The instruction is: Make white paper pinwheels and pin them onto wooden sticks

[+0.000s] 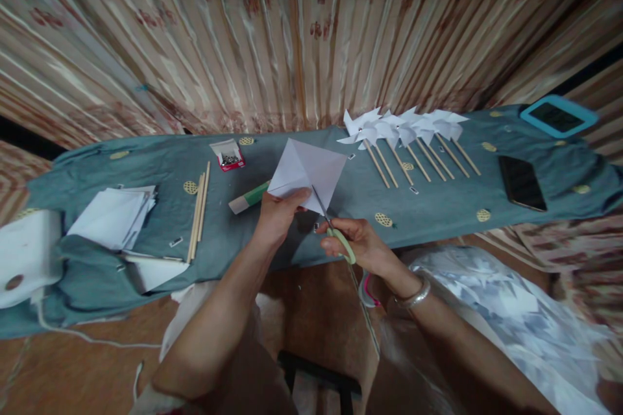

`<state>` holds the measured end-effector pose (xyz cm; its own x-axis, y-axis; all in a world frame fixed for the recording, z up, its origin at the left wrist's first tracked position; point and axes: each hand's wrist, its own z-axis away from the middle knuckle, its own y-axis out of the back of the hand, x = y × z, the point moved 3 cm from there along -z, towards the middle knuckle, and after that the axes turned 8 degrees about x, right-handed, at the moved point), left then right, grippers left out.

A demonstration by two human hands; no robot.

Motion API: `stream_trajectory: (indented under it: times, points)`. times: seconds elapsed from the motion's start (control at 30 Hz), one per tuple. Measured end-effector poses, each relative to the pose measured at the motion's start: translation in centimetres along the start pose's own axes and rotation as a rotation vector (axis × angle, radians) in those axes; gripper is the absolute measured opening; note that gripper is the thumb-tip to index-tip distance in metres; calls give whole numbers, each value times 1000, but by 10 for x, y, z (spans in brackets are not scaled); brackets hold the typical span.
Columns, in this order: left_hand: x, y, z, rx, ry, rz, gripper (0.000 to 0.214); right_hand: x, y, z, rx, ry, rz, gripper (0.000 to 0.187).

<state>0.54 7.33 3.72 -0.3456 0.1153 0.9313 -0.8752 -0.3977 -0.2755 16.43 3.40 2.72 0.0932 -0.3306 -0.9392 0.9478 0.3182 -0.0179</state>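
My left hand (281,215) pinches the lower left edge of a white square of paper (318,165), held up over the cloth with its creases showing. In my right hand (363,241) is a pair of scissors (343,245) with pale green handles, fingers closed round the grips. The blades lie across the paper near its lower corner, pointing along a crease toward the middle. Behind the paper, partly covered by it, rests a green and beige strip-like object (249,197), whose kind I cannot make out.
Several paper pinwheels on sticks (407,130) lie at the back right, near a black phone (522,183) and a blue-framed device (559,115). Leftward are a small box of metal pieces (228,155), wooden sticks (198,214), a paper stack (114,215) and a white appliance (29,256).
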Motion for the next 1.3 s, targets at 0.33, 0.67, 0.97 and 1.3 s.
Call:
stream_trajectory:
  times: [0.33,0.67,0.97,1.3]
  points:
    - [-1,1,1,-3,16,8,25,-3,-1,0,10,-8,-15,46]
    - [-3,1,1,1,26,-8,27,-2,-1,-1,25,-39,-55,46]
    - [0,-1,3,-16,17,-24,26,-4,-1,-1,23,-24,-65,44]
    - [1,2,3,25,48,-16,31,-1,-7,-5,17,-32,-100,47]
